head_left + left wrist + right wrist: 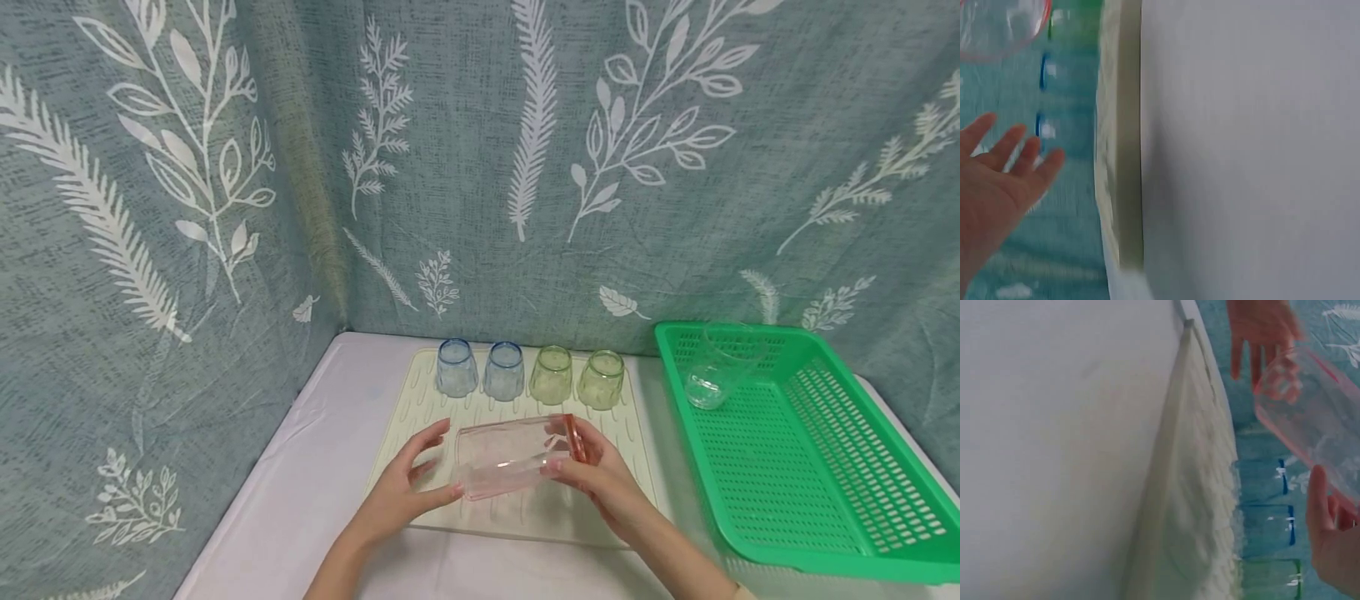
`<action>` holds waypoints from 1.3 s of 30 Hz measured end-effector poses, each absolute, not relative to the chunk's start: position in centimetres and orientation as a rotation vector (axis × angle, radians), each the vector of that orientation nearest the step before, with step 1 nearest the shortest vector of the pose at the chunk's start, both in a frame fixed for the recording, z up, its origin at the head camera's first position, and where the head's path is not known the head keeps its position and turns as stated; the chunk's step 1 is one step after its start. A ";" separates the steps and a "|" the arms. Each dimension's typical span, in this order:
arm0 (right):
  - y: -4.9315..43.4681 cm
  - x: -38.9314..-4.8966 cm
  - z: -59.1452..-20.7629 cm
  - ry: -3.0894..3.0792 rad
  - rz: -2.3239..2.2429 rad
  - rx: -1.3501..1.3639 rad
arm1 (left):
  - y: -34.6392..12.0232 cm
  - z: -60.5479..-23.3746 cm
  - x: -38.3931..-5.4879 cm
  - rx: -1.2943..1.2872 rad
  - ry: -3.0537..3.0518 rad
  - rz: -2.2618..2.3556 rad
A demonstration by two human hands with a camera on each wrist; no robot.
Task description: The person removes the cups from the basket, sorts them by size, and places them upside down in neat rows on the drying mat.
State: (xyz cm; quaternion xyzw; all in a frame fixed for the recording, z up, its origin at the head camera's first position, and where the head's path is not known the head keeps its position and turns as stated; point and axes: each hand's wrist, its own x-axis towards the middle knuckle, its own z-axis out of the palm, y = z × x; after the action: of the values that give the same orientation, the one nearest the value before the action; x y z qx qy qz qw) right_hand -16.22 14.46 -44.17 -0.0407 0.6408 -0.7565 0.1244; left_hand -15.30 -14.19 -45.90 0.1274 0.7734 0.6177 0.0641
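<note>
A tall see-through pink glass (501,457) lies on its side in the air over a cream drying mat (427,518). Its red-tinted end points right, where my right hand (609,477) grips it, thumb on the near side and fingers behind. At the other end, my left hand (399,493) has its fingers spread, with the thumb tip right at the glass's edge. The left wrist view shows that hand (999,181) with fingers apart. In the right wrist view the glass (1325,419) slants between both hands.
Along the mat's back stand two blue glasses (457,370) and two green glasses (551,377), all upside down. A green plastic basket (712,508) at the right holds a clear glass (707,388) leaning inside. A patterned curtain (480,275) hangs behind the white table (300,467).
</note>
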 end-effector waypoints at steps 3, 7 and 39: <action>14.0 -16.8 -43.8 1.998 -2.187 -0.082 | -16.0 -46.1 -15.4 0.289 2.592 1.600; 13.3 -17.5 -43.1 2.204 -2.112 -0.058 | -18.2 -46.7 -15.6 0.169 2.737 1.338; 5.2 -22.8 -41.2 2.803 -1.536 -0.589 | -20.5 -48.3 -15.2 0.164 2.593 1.277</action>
State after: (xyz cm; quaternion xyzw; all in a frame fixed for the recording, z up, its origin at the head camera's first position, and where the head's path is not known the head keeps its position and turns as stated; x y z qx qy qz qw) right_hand -22.85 5.20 -41.18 -0.1809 0.8612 -0.4719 -0.0543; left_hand -15.19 -20.48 -48.26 0.0563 0.8888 0.4379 0.1231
